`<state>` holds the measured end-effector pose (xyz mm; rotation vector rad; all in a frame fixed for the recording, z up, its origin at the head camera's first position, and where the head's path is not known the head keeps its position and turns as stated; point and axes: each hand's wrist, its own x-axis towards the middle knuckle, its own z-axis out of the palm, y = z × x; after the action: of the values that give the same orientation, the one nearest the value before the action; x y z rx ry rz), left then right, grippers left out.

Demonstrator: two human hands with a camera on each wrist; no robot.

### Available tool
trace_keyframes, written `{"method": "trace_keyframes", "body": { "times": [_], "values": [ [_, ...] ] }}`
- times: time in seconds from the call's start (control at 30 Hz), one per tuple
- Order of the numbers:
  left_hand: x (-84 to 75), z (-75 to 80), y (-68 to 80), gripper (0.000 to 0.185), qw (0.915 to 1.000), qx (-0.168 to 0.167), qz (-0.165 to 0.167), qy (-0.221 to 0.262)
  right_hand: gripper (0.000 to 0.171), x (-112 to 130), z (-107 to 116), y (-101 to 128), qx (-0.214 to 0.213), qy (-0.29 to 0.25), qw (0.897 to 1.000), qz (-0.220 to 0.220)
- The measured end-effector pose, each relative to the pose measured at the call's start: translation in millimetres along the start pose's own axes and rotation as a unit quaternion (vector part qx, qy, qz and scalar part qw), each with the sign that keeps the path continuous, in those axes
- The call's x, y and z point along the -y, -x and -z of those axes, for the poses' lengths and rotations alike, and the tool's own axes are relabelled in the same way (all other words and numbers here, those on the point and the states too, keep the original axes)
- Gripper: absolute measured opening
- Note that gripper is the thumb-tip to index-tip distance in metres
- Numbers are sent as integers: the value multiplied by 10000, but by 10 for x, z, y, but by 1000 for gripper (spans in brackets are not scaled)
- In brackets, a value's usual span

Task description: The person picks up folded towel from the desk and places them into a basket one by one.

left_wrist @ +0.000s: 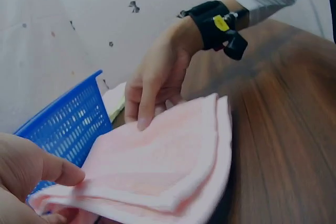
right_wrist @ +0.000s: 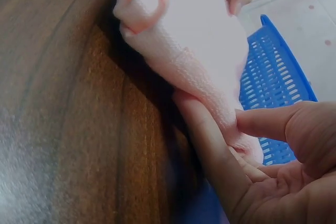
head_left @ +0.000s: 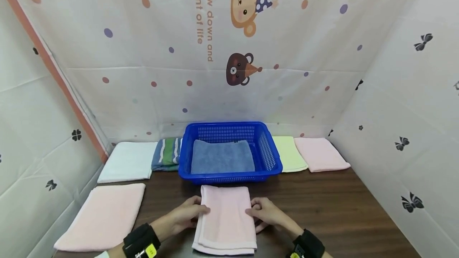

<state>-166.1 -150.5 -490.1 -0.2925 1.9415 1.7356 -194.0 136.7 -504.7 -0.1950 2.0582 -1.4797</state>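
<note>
A dark wood-grain counter (head_left: 322,206) fills the lower part of the frame, enclosed on three sides by white sheeting. The back sheet (head_left: 143,51), across the upper middle, carries coloured dots, orange lettering, a cartoon monkey (head_left: 245,1) and a brown bear (head_left: 238,69); an orange stripe (head_left: 53,67) slants down the upper left. The side sheets at far left and right (head_left: 412,90) show small black bows and clovers under even, soft light.

Before you on the counter (head_left: 322,206) lies a folded towel (head_left: 225,218); behind it stands the basket (head_left: 267,150), holding another towel (head_left: 222,156), with towels flanking both sides.
</note>
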Motion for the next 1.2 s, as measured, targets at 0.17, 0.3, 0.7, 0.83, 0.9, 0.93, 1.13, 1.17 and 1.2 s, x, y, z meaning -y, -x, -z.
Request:
{"method": "trace_keyframes", "body": {
  "times": [0.17,0.3,0.7,0.83,0.9,0.93,1.13,1.17,1.2],
  "values": [
    [54,24,6,39,9972,-694,95,-274,24,-12,31,23,45,-158,9998,-69],
    [114,85,-13,29,9975,-518,222,-435,30,-54,75,53,165,-402,9990,34],
    [124,167,-46,19,9944,-787,113,-692,33,-33,74,32,101,-639,9979,27],
    [98,159,-22,25,9914,-1084,-17,-728,32,14,46,32,-98,-601,9981,65],
    [80,151,-18,25,9915,-1094,-62,-696,32,32,32,33,-215,-519,9984,111],
    [70,147,-15,26,9917,-1089,-70,-679,32,38,26,32,-276,-468,9985,122],
    [30,138,8,28,9934,-1032,-83,-498,30,51,7,30,-487,-338,9981,160],
    [28,139,17,28,9938,-1017,-89,-449,30,53,8,32,-492,-359,9980,181],
    [28,140,26,28,9942,-1000,-96,-390,30,57,10,35,-486,-397,9978,208]
  ]
}}
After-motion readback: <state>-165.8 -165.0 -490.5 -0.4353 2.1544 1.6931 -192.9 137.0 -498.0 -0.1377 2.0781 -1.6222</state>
